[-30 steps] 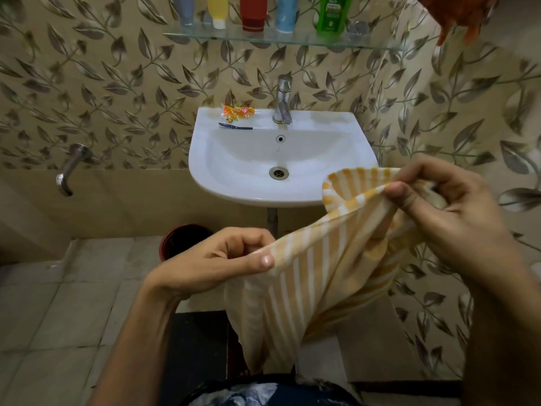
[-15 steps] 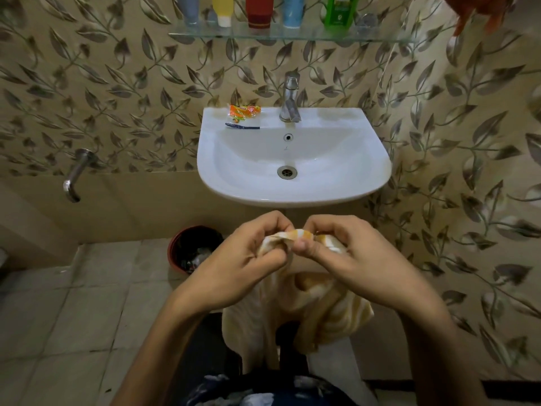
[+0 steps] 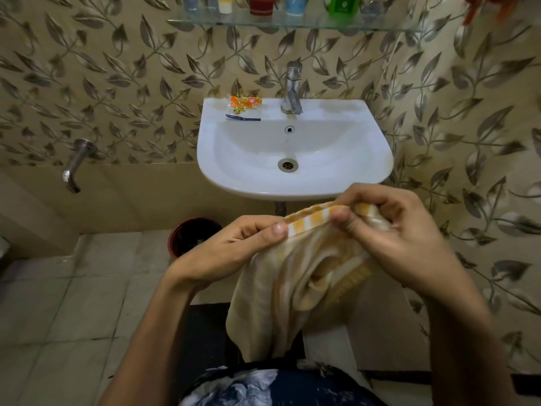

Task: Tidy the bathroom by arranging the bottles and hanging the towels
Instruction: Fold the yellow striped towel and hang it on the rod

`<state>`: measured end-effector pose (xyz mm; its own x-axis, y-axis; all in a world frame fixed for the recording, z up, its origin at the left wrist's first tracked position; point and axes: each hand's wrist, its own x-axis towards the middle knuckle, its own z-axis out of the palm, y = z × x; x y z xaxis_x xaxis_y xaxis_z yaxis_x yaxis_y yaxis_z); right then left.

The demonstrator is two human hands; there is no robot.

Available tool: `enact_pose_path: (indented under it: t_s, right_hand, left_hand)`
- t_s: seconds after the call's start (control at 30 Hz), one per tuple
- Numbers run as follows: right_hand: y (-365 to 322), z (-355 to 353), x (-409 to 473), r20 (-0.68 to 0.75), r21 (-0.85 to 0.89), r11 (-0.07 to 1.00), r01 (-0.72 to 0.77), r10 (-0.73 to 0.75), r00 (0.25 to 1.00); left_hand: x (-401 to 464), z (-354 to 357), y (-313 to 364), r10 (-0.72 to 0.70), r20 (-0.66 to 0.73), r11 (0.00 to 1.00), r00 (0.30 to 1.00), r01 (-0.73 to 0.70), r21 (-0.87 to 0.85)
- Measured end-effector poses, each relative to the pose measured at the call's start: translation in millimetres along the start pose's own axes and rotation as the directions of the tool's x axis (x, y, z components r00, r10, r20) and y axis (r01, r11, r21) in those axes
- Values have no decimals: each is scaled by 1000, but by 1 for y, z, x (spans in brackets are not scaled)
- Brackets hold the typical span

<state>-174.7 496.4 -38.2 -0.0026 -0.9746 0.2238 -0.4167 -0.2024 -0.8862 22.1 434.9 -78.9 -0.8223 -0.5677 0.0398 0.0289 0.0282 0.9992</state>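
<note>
A yellow-and-white striped towel (image 3: 281, 294) hangs in front of me, below the sink. My left hand (image 3: 234, 250) pinches its top edge at the left, and my right hand (image 3: 395, 230) grips the same edge at the right, with a short stretch of hem taut between them. The rest of the towel droops in folds toward my lap. Several bottles (image 3: 260, 4) stand in a row on the glass shelf (image 3: 292, 23) high on the wall. An orange towel (image 3: 497, 7) hangs at the top right corner, mostly cut off.
The white sink (image 3: 366, 159) with a chrome tap (image 3: 292, 89) is on the wall ahead; an orange sachet (image 3: 244, 102) and a small blue item (image 3: 243, 118) lie on its rim. A red bin (image 3: 193, 235) stands beneath it. A wall spout (image 3: 73, 168) sticks out at left.
My hands came together over the towel, then drew slightly apart again, stretching a short piece of its top edge between them. The view has tilted a little.
</note>
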Motion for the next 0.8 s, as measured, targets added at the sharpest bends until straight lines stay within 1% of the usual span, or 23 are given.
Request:
enact_pose_path:
  t_s: [0.07, 0.13, 0.2, 0.27, 0.33, 0.4, 0.43, 0.47, 0.5, 0.57, 0.6, 0.67, 0.7, 0.77, 0.8]
  right_hand:
    - [1, -11, 2, -118, 10, 1000, 6, -5, 993]
    - [5, -22, 3, -236, 14, 1000, -20, 23, 972]
    - [12, -33, 4, -350, 31, 998, -58, 66, 935]
    - [21, -44, 5, -455, 9, 995, -98, 91, 886]
    - [31, -55, 7, -533, -61, 982, -178, 119, 837]
    - [40, -60, 8, -546, -130, 950, -285, 172, 820]
    - [42, -59, 9, -518, -164, 928, -335, 208, 830]
    - [44, -56, 9, -461, -199, 910, -364, 241, 854]
    - [43, -50, 8, -374, -228, 904, -362, 262, 890]
    - [38, -32, 7, -145, -250, 927, -278, 248, 958]
    - [34, -21, 7, -33, -240, 945, -222, 221, 975]
    - [29, -1, 7, 143, -234, 962, -140, 177, 974]
    - [29, 5, 8, 203, -241, 964, -112, 163, 966]
    - [32, 13, 10, 264, -242, 967, -79, 143, 954]
    - [33, 14, 10, 268, -227, 971, -73, 134, 954]
  left_hand:
    - [-1, -7, -4, -27, -46, 999, 999, 29, 30]
    - [-2, -14, -4, -36, -71, 997, 997, 41, 60]
    - [-4, -21, -3, -35, -112, 992, 993, 48, 115]
    - [-8, -28, -5, -39, -182, 980, 983, 73, 188]
    - [-11, -32, -8, -40, -253, 961, 967, 107, 256]
    - [-10, -30, -10, -12, -281, 936, 960, 109, 334]
    - [-7, -26, -10, 12, -284, 925, 959, 98, 366]
    - [-4, -20, -10, 38, -283, 917, 958, 79, 391]
    - [-1, -15, -10, 64, -277, 910, 959, 58, 410]
    - [7, -6, -12, 81, -248, 901, 965, 36, 433]
    - [11, -2, -12, 75, -230, 901, 970, 33, 432]
    - [14, 3, -11, 65, -200, 912, 978, 23, 410]
    - [15, 5, -11, 69, -189, 915, 980, 13, 402]
    - [14, 7, -11, 78, -173, 919, 982, -4, 394]
    - [13, 7, -12, 77, -172, 920, 982, -3, 392]
